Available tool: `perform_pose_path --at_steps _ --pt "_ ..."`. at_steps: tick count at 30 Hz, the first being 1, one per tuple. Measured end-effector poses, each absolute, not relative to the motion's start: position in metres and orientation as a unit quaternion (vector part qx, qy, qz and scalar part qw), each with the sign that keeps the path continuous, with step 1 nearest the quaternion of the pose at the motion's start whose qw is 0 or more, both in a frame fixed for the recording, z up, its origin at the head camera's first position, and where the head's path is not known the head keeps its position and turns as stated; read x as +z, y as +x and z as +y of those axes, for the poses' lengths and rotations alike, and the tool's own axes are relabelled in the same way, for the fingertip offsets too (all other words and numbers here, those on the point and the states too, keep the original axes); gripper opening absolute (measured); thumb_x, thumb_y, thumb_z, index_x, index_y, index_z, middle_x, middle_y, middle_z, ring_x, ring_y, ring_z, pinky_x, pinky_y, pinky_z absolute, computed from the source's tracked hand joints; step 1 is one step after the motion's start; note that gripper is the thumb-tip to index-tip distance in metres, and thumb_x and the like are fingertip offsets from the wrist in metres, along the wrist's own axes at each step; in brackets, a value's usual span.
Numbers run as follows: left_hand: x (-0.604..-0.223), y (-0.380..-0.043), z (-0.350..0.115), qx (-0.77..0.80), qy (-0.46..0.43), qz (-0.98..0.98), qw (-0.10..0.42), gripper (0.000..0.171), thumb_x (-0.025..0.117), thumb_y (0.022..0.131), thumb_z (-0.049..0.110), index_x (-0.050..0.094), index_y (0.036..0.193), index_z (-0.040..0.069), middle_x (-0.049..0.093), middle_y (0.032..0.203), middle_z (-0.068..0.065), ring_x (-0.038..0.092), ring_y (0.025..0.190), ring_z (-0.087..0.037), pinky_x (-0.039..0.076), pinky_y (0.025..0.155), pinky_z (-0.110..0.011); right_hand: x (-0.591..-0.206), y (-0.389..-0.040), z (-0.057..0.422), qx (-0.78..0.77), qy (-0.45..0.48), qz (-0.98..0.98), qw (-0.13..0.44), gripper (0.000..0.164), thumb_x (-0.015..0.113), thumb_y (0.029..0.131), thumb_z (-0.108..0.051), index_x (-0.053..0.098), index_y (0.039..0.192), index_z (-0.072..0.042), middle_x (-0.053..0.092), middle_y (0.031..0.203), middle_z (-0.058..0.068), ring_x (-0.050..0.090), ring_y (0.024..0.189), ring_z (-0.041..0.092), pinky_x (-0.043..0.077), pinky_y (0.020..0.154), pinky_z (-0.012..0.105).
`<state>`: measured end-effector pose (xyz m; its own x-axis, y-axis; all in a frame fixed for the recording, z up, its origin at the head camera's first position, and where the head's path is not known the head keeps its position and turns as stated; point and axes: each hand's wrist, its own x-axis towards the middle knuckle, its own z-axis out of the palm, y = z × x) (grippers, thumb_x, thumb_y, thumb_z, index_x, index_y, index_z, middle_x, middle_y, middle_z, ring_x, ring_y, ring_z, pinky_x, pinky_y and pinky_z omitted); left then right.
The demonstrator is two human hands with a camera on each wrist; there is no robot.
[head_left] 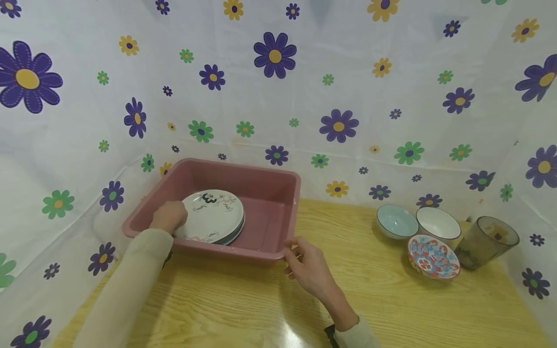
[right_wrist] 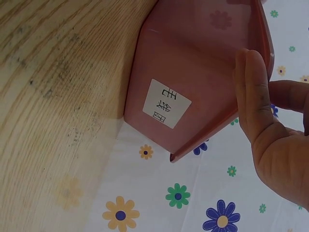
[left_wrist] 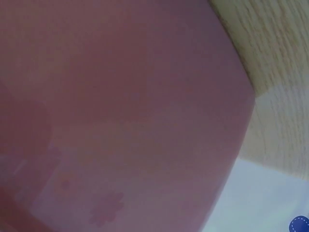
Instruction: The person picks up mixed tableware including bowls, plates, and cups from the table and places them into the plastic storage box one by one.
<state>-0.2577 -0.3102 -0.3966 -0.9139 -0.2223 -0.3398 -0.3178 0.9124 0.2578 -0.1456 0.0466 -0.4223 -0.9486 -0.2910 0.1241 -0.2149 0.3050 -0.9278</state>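
Note:
A reddish-pink plastic basin (head_left: 270, 220) stands on the table, its outer wall filling most of the left wrist view. Inside it lies a white plate (head_left: 213, 217) with dark and pink drawings, stacked on a plate with a bluish rim (head_left: 235, 234). My left hand (head_left: 170, 216) reaches over the near wall and grips the white plate's left edge; its fingertips are hidden. At the basin's near right corner, my right hand (head_left: 306, 263) holds the rim between thumb and fingers. A white label (right_wrist: 166, 103) with handwritten characters sticks to the outer wall in the right wrist view.
To the right stand a pale blue bowl (head_left: 397, 221), a white bowl (head_left: 438, 223), a red-and-blue patterned bowl (head_left: 433, 257) that looks tilted, and a tinted glass (head_left: 485, 244). A flower-printed white sheet (head_left: 304, 92) borders the wooden table (head_left: 348, 290) behind and at both sides.

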Motion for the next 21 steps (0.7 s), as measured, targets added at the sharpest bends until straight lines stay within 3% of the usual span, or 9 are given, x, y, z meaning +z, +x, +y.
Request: perform_pose_path --at_steps 11,21 --pt "-0.394 -0.2597 -0.3109 0.117 -0.13 0.971 0.162 0.034 0.033 0.099 0.006 0.052 0.117 -0.017 0.055 0.095 -0.026 0.059 0.082 -0.035 0.053 0.065 -0.038 -0.4218 -0.1455 0.0453 -0.568 -0.159 0.807 0.028 0.024 0.054 0.101 -0.01 0.06 0.121 0.0 0.069 0.088 0.013 0.07 0.07 0.037 0.059 0.057 0.042" --pt "-0.3914 -0.2616 -0.3107 0.164 -0.156 0.955 0.194 0.035 0.054 0.094 0.013 0.053 0.118 -0.012 0.053 0.095 -0.021 0.054 0.085 -0.033 0.049 0.068 -0.037 -0.4208 -0.1451 0.0453 -0.554 -0.166 0.815 0.029 0.023 0.055 0.101 -0.013 0.06 0.122 -0.003 0.07 0.09 0.013 0.069 0.07 0.032 0.059 0.056 0.034"
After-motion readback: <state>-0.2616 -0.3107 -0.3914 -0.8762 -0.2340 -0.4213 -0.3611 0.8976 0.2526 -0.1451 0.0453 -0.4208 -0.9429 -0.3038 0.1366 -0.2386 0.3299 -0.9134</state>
